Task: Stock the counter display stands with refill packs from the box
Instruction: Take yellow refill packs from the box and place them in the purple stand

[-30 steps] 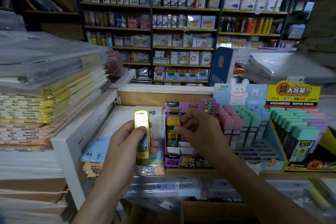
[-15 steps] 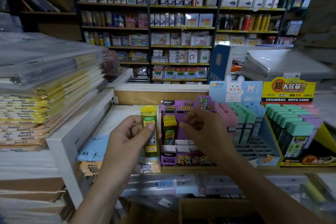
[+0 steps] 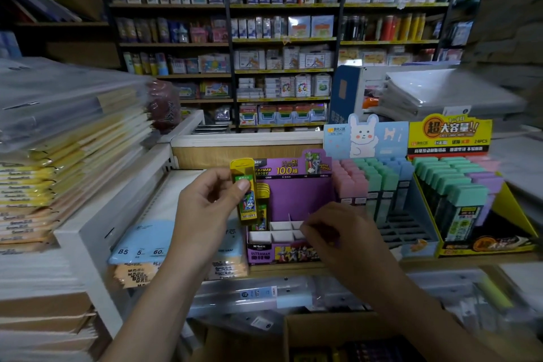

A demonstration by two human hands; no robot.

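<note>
One yellow refill pack pinched in my left hand fingers, long axis near-vertical, cap up; right hand curled, grip unclear.

The right hand is covering the front right cells of the purple display stand, its fingertips curling out of sight; the yellow refill pack in the left hand is hiding most of the packs behind it; the box is running off the bottom edge; far shelf labels are blurring beyond reading
</note>
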